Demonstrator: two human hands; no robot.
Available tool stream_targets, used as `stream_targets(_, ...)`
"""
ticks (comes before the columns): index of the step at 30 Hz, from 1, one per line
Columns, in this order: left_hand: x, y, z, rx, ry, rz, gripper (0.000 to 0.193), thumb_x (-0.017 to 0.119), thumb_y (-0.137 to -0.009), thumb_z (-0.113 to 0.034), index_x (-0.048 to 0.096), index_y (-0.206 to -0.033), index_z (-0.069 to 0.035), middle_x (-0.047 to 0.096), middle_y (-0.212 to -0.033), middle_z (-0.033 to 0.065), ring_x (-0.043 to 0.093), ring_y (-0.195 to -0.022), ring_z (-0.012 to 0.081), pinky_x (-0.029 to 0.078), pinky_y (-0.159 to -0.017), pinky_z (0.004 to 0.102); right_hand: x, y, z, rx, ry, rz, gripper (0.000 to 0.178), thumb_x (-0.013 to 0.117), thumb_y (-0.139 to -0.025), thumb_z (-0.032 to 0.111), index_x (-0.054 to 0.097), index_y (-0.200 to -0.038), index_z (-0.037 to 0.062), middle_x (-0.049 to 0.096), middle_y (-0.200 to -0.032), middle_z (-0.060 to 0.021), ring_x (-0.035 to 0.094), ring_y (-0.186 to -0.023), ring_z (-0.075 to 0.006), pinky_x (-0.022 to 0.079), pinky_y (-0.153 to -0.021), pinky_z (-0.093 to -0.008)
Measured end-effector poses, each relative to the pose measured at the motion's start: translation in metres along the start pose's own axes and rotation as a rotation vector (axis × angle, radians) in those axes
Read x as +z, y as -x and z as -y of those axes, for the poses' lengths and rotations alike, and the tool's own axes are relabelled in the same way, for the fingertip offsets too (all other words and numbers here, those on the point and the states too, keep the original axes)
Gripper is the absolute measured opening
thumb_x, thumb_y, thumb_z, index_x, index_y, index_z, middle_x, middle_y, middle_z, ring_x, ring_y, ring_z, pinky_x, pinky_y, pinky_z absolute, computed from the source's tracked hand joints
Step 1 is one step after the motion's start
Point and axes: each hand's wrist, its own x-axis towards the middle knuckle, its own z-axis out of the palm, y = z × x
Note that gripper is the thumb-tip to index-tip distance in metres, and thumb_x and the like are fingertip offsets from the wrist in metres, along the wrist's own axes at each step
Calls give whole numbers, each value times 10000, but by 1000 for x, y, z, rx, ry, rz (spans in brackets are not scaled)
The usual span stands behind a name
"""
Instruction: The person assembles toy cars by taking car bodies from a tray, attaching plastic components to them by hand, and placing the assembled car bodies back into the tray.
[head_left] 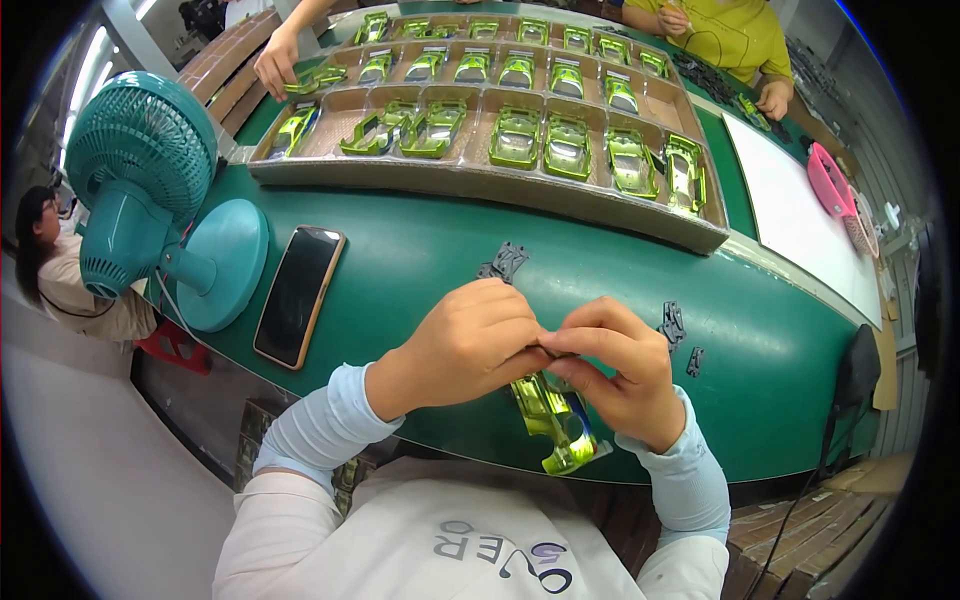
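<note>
Tray (480, 185) of toy car shells sits at the table's (420, 260) far side. Fan (140, 180) far left, phone (298, 295) just right of it. Small parts (672, 325) right of both hands; another part (505, 262) behind them.

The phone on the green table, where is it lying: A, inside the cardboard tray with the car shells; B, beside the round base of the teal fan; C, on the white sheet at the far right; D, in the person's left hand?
B: the phone lies flat on the green table, right next to the teal fan's round base, outside the tray.
</note>
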Motion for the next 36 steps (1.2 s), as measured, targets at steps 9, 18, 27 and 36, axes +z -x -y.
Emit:
stream_targets(9, -13, -11, -7, -358, 424, 77, 284, 712, -688, -169, 637, -911, -10, 553, -989, 99, 524, -910, 169, 409, -797, 275, 1, 10, -12, 125, -457, -325, 167, 604, -701, -86, 611, -858, -30, 571, -833, -112, 566, -741, -156, 463, -623, -259)
stream_targets(18, -10, -4, 2, -396, 370, 182, 157, 631, -735, -82, 600, -867, -3, 578, -754, 91, 557, -669, 208, 436, -596, 300, -18, 0, -10, -112, 272, 10, 157, 632, -683, -32, 595, -834, -11, 586, -768, -123, 591, -658, -238, 480, -562, -290)
stream_targets(27, -9, -1, 4, -449, 370, 246, 314, 690, -689, -105, 587, -964, 7, 603, -781, 99, 567, -671, 177, 443, -588, 269, -11, 2, -16, -59, 334, -25, 144, 637, -698, 8, 602, -836, -11, 596, -689, -135, 595, -606, -260, 466, -499, -303)
stream_targets(36, 9, 0, 1, -696, 1412, 85, 889, 775, -619, -349, 275, -1274, -14, 416, -1212, 119, 410, -1148, 209, 315, -987, 359, 5, 9, -21, 337, -109, -249, 160, 560, -818, 96, 610, -899, -33, 618, -669, -116, 592, -597, -128, 449, -549, -230)
